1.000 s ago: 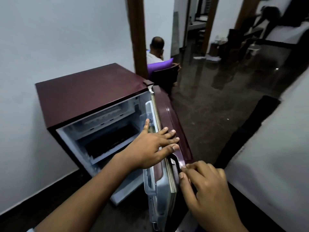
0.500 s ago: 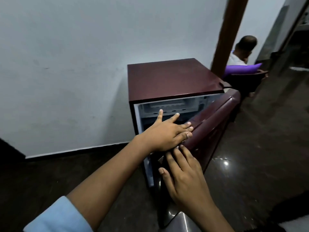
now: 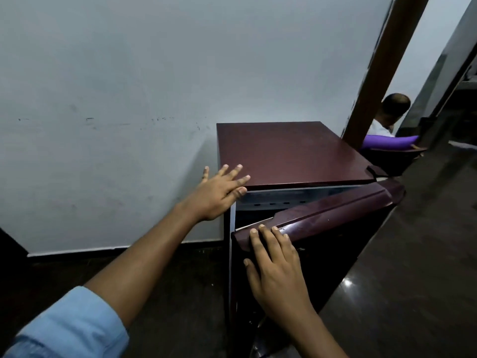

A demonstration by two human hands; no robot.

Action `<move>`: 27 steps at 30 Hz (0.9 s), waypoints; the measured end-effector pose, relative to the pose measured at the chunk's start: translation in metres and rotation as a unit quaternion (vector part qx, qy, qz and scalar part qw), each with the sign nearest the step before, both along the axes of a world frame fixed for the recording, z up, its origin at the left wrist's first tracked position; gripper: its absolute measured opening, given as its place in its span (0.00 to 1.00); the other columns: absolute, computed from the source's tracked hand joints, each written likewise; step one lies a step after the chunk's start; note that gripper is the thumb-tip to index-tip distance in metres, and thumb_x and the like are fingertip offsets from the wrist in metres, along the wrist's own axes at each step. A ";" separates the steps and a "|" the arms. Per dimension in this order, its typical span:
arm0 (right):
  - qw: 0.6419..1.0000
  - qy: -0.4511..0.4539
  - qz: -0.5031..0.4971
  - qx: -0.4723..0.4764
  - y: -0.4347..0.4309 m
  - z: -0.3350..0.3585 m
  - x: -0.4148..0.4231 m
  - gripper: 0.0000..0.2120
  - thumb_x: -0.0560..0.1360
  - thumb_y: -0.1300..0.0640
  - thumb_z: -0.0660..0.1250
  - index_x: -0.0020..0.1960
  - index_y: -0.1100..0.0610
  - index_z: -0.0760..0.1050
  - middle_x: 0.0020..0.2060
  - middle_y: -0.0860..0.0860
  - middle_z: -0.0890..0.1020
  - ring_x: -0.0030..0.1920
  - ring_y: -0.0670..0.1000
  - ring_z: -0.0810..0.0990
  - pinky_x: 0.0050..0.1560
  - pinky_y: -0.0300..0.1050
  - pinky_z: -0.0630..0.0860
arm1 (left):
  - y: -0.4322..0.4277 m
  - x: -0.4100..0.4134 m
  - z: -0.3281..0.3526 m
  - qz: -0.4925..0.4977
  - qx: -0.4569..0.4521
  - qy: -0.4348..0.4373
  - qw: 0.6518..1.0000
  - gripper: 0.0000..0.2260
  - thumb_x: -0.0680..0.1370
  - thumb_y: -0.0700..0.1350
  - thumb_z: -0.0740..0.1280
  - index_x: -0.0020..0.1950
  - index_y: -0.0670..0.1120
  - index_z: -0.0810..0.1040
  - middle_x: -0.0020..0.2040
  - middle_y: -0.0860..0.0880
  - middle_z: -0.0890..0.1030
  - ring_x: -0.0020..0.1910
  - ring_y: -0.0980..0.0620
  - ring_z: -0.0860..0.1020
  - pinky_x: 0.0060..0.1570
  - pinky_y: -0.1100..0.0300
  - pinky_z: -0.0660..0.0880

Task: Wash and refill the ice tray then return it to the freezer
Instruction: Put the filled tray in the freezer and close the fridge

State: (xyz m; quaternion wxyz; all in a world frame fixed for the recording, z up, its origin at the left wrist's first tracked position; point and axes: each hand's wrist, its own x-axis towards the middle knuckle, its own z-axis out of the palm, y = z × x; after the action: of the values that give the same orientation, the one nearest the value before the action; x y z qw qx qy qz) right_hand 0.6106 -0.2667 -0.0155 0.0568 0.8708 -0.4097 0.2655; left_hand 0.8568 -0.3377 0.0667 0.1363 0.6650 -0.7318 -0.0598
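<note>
My right hand lies flat on the top edge of the fridge door, fingers straight, holding nothing. My left hand, at ten o'clock from it, is spread wide open by the front corner of the fridge top. The door's long edge runs off toward two o'clock, and there is a gap between it and the fridge. I cannot see the ice tray; I think it is inside.
</note>
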 end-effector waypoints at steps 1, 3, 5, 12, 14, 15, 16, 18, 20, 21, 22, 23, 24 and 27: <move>1.000 -0.002 -0.008 -0.002 -0.004 -0.001 0.006 0.28 0.82 0.44 0.59 0.78 0.55 0.70 0.77 0.54 0.71 0.77 0.58 0.68 0.73 0.61 0.71 | -0.006 0.013 -0.003 0.002 -0.001 -0.002 1.000 0.32 0.81 0.68 0.41 0.84 0.61 0.59 0.87 0.56 0.49 0.86 0.48 0.45 0.80 0.31 0.36; 1.000 -0.010 -0.019 0.005 -0.012 -0.004 0.017 0.28 0.83 0.42 0.58 0.79 0.53 0.68 0.79 0.53 0.68 0.79 0.57 0.65 0.75 0.58 0.65 | -0.022 0.034 -0.011 -0.013 0.000 0.001 1.000 0.32 0.83 0.67 0.41 0.85 0.60 0.57 0.87 0.54 0.47 0.86 0.48 0.44 0.81 0.34 0.38; 0.999 -0.013 -0.027 0.012 -0.019 -0.007 0.028 0.29 0.83 0.41 0.57 0.79 0.53 0.68 0.80 0.52 0.67 0.79 0.57 0.64 0.75 0.56 0.61 | -0.038 0.047 -0.018 -0.043 -0.007 0.008 0.999 0.28 0.86 0.62 0.44 0.86 0.58 0.55 0.87 0.52 0.46 0.86 0.48 0.42 0.83 0.40 0.39; 0.997 -0.032 -0.069 -0.010 -0.040 -0.015 0.065 0.29 0.82 0.40 0.58 0.78 0.54 0.69 0.78 0.52 0.68 0.78 0.58 0.64 0.74 0.58 0.59 | -0.091 0.063 -0.018 -0.134 -0.005 -0.018 0.991 0.27 0.87 0.61 0.44 0.86 0.58 0.57 0.87 0.51 0.49 0.86 0.47 0.42 0.83 0.46 0.36; 0.996 -0.039 -0.083 -0.010 -0.043 -0.017 0.073 0.29 0.82 0.39 0.59 0.78 0.54 0.69 0.78 0.53 0.68 0.78 0.59 0.64 0.74 0.59 0.59 | -0.105 0.061 -0.014 -0.154 0.008 -0.037 0.987 0.25 0.87 0.60 0.45 0.86 0.59 0.56 0.87 0.52 0.49 0.86 0.47 0.41 0.82 0.45 0.35; 0.995 -0.039 -0.093 -0.010 -0.045 -0.019 0.076 0.30 0.82 0.39 0.59 0.78 0.54 0.69 0.78 0.53 0.68 0.77 0.59 0.65 0.73 0.60 0.60 | -0.112 0.059 -0.013 -0.165 0.016 -0.048 0.985 0.24 0.88 0.59 0.46 0.86 0.59 0.56 0.87 0.52 0.49 0.86 0.46 0.41 0.83 0.43 0.35; 0.994 -0.039 -0.101 -0.013 -0.047 -0.021 0.079 0.29 0.81 0.39 0.59 0.77 0.54 0.70 0.78 0.53 0.68 0.77 0.59 0.65 0.73 0.60 0.60 | -0.118 0.056 -0.011 -0.176 0.024 -0.063 0.982 0.24 0.89 0.58 0.46 0.86 0.59 0.55 0.87 0.52 0.49 0.86 0.46 0.42 0.83 0.42 0.36; 0.993 -0.049 -0.109 -0.026 -0.049 -0.023 0.082 0.29 0.80 0.40 0.61 0.76 0.54 0.72 0.77 0.53 0.70 0.76 0.59 0.66 0.72 0.60 0.61 | -0.130 0.047 -0.008 -0.199 0.044 -0.106 0.973 0.24 0.89 0.59 0.46 0.86 0.60 0.54 0.87 0.51 0.48 0.86 0.46 0.42 0.83 0.41 0.37; 0.991 -0.067 -0.110 -0.039 -0.051 -0.024 0.084 0.28 0.79 0.40 0.63 0.73 0.55 0.74 0.76 0.54 0.71 0.76 0.59 0.66 0.72 0.60 0.62 | -0.137 0.037 -0.007 -0.223 0.061 -0.142 0.962 0.25 0.88 0.60 0.46 0.86 0.60 0.52 0.87 0.51 0.47 0.86 0.46 0.42 0.83 0.40 0.37; 0.990 -0.074 -0.110 -0.044 -0.052 -0.024 0.085 0.28 0.78 0.40 0.64 0.73 0.55 0.74 0.75 0.54 0.72 0.75 0.59 0.66 0.72 0.60 0.62 | -0.140 0.035 -0.008 -0.235 0.065 -0.151 0.958 0.25 0.88 0.60 0.45 0.86 0.60 0.52 0.87 0.51 0.46 0.86 0.46 0.42 0.83 0.40 0.37; 0.989 -0.080 -0.111 -0.048 -0.052 -0.025 0.086 0.28 0.77 0.41 0.64 0.72 0.55 0.75 0.75 0.54 0.72 0.76 0.59 0.66 0.72 0.60 0.62 | -0.143 0.034 -0.009 -0.247 0.068 -0.153 0.955 0.25 0.88 0.60 0.45 0.86 0.61 0.51 0.87 0.51 0.46 0.86 0.46 0.42 0.83 0.40 0.38; 0.989 -0.085 -0.111 -0.052 -0.052 -0.026 0.087 0.28 0.77 0.41 0.65 0.71 0.55 0.75 0.74 0.54 0.72 0.75 0.59 0.66 0.72 0.60 0.62 | -0.145 0.034 -0.011 -0.255 0.070 -0.148 0.953 0.25 0.88 0.60 0.45 0.86 0.61 0.50 0.87 0.50 0.47 0.86 0.46 0.43 0.83 0.39 0.39; 0.988 -0.090 -0.110 -0.057 -0.053 -0.026 0.087 0.29 0.76 0.41 0.66 0.71 0.56 0.76 0.74 0.54 0.73 0.75 0.59 0.66 0.71 0.60 0.62 | -0.148 0.036 -0.011 -0.262 0.072 -0.140 0.952 0.25 0.88 0.60 0.45 0.86 0.61 0.51 0.87 0.49 0.47 0.86 0.46 0.44 0.83 0.40 0.40; 0.985 -0.107 -0.116 -0.067 -0.057 -0.029 0.092 0.29 0.73 0.41 0.68 0.68 0.56 0.77 0.72 0.54 0.75 0.73 0.59 0.68 0.69 0.60 0.64 | -0.157 0.042 -0.012 -0.272 0.078 -0.125 0.951 0.24 0.89 0.58 0.46 0.86 0.63 0.51 0.88 0.48 0.46 0.86 0.45 0.44 0.83 0.39 0.40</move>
State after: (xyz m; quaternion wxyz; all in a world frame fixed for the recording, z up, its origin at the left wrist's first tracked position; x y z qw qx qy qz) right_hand 0.7022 -0.3238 -0.0448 0.1014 0.7780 -0.4932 0.3759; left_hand 0.8987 -0.4942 0.0542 -0.0298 0.4515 -0.8892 -0.0678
